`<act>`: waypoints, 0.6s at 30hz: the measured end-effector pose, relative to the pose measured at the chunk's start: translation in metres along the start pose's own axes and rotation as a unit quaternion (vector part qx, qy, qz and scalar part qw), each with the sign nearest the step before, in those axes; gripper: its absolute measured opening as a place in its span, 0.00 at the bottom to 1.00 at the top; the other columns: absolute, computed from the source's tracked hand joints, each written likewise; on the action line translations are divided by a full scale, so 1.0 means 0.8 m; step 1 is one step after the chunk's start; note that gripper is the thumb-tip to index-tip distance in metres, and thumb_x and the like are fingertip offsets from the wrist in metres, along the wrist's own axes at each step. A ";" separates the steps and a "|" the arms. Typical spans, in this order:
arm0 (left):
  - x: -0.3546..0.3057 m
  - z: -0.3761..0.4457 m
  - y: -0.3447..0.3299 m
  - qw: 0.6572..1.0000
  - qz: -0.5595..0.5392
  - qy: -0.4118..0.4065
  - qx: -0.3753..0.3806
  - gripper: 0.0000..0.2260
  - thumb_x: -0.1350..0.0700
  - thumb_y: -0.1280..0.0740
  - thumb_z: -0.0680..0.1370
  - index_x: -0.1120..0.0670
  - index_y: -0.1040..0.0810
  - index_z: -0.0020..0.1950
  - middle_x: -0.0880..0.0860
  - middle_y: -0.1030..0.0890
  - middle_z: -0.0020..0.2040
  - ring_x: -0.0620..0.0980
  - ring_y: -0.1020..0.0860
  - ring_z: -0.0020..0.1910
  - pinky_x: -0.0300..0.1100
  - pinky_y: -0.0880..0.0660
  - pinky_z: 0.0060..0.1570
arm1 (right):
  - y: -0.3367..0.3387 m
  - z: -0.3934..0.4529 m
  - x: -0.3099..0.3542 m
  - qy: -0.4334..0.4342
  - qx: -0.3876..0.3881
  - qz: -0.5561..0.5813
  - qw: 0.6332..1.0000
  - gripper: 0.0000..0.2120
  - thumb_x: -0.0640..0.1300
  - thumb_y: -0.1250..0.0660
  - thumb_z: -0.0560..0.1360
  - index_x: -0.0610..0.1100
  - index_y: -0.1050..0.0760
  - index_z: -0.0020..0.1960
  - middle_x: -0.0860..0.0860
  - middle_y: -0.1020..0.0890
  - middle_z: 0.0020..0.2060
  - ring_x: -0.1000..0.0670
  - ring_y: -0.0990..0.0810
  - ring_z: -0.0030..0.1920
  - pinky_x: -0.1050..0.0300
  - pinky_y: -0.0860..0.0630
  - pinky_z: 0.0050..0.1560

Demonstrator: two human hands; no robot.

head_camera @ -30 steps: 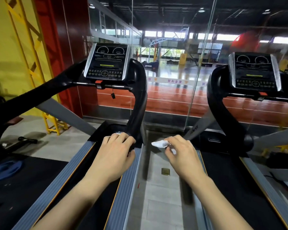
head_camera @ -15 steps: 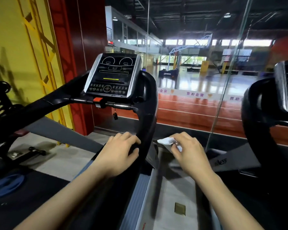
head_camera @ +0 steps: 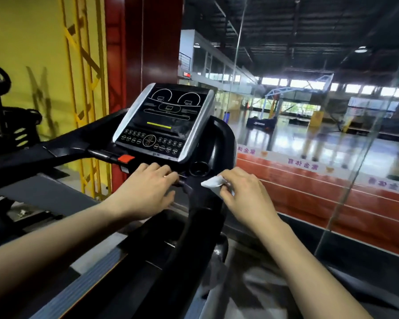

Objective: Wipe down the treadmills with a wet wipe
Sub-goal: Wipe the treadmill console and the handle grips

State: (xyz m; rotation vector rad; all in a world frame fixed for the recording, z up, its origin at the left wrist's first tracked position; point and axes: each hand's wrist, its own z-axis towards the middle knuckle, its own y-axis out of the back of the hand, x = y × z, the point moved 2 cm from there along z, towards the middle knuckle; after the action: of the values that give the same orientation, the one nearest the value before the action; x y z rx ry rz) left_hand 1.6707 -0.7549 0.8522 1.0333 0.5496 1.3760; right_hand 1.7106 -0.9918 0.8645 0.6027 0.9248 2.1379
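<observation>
Black plastic and brushed silver trim make up most of what you have to clean on this treadmill, so work across it in order. On the left, your left hand lies over the crossbar just below the console, beside the red safety clip; its fingers are loosely bent over the bar, and whether they actually clasp it is hidden, so treat it as a steadying rest and keep it off the buttons. Further right, your right hand pinches the white wet wipe between thumb and fingertips, folded small, its free corner at the black upright just below the round cup recess. Judging by this, the step in hand is the handle and console surround. Open the wipe flatter under your fingers for more contact, follow the curve of the upright, and press lightly on the keypad so nothing gets triggered.
</observation>
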 end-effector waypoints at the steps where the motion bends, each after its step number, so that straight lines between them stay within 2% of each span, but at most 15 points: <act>1: 0.003 0.015 -0.003 1.000 -0.005 0.008 0.006 0.24 0.41 0.51 0.76 0.50 0.23 0.59 0.50 0.22 0.52 0.55 0.24 0.50 0.52 0.28 0.51 | -0.007 0.015 -0.010 0.008 0.005 0.003 1.000 0.09 0.41 0.34 0.75 0.50 0.22 0.53 0.55 0.24 0.44 0.48 0.24 0.45 0.56 0.35 0.47; 4: 0.007 0.061 -0.025 0.999 -0.032 0.037 0.023 0.24 0.39 0.52 0.77 0.48 0.26 0.63 0.48 0.24 0.55 0.54 0.26 0.54 0.50 0.30 0.54 | -0.028 0.057 -0.043 0.033 0.018 0.013 0.999 0.07 0.41 0.34 0.74 0.49 0.22 0.51 0.54 0.24 0.43 0.48 0.24 0.45 0.54 0.33 0.46; 8: 0.017 0.124 -0.054 0.997 -0.045 0.060 0.033 0.16 0.43 0.43 0.81 0.45 0.27 0.66 0.46 0.24 0.59 0.52 0.27 0.59 0.49 0.32 0.60 | -0.063 0.127 -0.086 0.058 0.046 0.024 0.997 0.07 0.42 0.35 0.75 0.49 0.22 0.51 0.54 0.23 0.47 0.48 0.23 0.50 0.54 0.32 0.47; 10: 0.026 0.155 -0.069 0.996 -0.038 0.077 0.031 0.17 0.42 0.45 0.81 0.46 0.27 0.66 0.47 0.24 0.58 0.53 0.27 0.59 0.49 0.32 0.59 | -0.082 0.165 -0.107 0.077 0.048 0.029 0.995 0.08 0.42 0.35 0.74 0.50 0.22 0.52 0.54 0.21 0.48 0.48 0.23 0.52 0.53 0.30 0.50; 14: 0.045 0.222 -0.105 0.994 -0.011 0.107 0.011 0.27 0.39 0.55 0.74 0.46 0.26 0.63 0.47 0.24 0.55 0.54 0.26 0.55 0.49 0.32 0.56 | -0.122 0.249 -0.156 0.112 0.051 0.031 0.992 0.08 0.41 0.36 0.75 0.49 0.23 0.53 0.54 0.21 0.46 0.47 0.24 0.51 0.52 0.29 0.52; 18: 0.061 0.289 -0.149 0.990 0.057 0.123 -0.029 0.18 0.43 0.46 0.75 0.50 0.24 0.56 0.51 0.23 0.48 0.57 0.23 0.46 0.52 0.27 0.47 | -0.154 0.340 -0.212 0.134 0.033 0.077 0.988 0.12 0.37 0.37 0.75 0.50 0.21 0.53 0.55 0.22 0.43 0.49 0.27 0.49 0.53 0.29 0.50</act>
State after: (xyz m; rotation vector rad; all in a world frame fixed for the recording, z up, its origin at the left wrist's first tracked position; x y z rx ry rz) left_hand 1.9344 -0.7565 0.8753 0.8640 0.6338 1.6247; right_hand 2.0461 -0.9455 0.9207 0.4374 1.1296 2.3745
